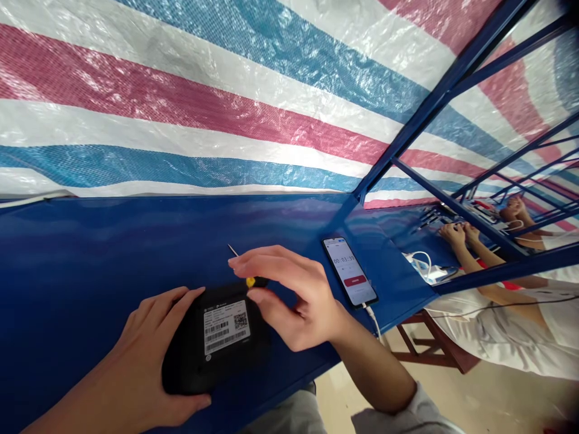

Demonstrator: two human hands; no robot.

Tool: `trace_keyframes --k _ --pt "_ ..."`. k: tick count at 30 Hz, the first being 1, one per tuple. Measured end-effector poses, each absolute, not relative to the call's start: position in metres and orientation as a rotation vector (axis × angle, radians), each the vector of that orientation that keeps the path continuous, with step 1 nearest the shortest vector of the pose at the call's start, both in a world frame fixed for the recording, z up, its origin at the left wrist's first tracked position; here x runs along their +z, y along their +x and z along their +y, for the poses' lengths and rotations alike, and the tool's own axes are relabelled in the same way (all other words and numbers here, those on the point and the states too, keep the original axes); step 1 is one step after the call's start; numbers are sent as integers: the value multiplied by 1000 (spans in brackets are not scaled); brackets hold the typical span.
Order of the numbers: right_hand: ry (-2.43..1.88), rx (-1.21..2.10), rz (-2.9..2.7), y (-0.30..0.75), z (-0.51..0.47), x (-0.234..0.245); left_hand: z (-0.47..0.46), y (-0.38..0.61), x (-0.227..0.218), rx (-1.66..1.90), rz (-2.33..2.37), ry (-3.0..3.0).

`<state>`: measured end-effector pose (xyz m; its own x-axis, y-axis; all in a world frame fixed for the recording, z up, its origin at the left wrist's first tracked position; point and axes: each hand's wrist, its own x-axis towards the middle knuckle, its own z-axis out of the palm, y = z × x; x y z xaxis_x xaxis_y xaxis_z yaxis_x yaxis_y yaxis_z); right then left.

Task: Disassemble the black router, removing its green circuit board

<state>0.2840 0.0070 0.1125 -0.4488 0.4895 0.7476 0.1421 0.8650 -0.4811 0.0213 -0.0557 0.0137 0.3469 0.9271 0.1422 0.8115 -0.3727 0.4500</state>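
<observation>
A black plastic device with rounded corners [190,355] lies on the blue table, its white printed label [226,325] with barcodes and a QR code facing up. My left hand [145,355] grips it from the left, fingers along the far edge and thumb at the near edge. Over the device's right side, my right hand [294,295] pinches a small screwdriver [250,281]. Yellow shows on its handle between thumb and fingers, and a thin metal shaft sticks out past the fingertips, pointing up and left. My fingers hide part of the handle.
A phone [350,271] running a timer lies right of my right hand, with a white cable plugged in. Blue metal frame bars [407,132] rise at the right. Beyond them, another person's hands [459,234] work near tools. Striped sheeting [203,102] hangs behind the table [113,235].
</observation>
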Motion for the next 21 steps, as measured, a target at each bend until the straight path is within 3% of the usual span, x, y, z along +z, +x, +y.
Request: trace_keyframes --k 7,13,21 --pt "-444 332 -1916 281 13 112 -55 21 16 546 1526 2362" --pt "-381 528 -1980 282 10 116 -55 21 16 548 1522 2312" --pt "-464 466 -1987 283 9 118 -57 18 15 531 1526 2272"
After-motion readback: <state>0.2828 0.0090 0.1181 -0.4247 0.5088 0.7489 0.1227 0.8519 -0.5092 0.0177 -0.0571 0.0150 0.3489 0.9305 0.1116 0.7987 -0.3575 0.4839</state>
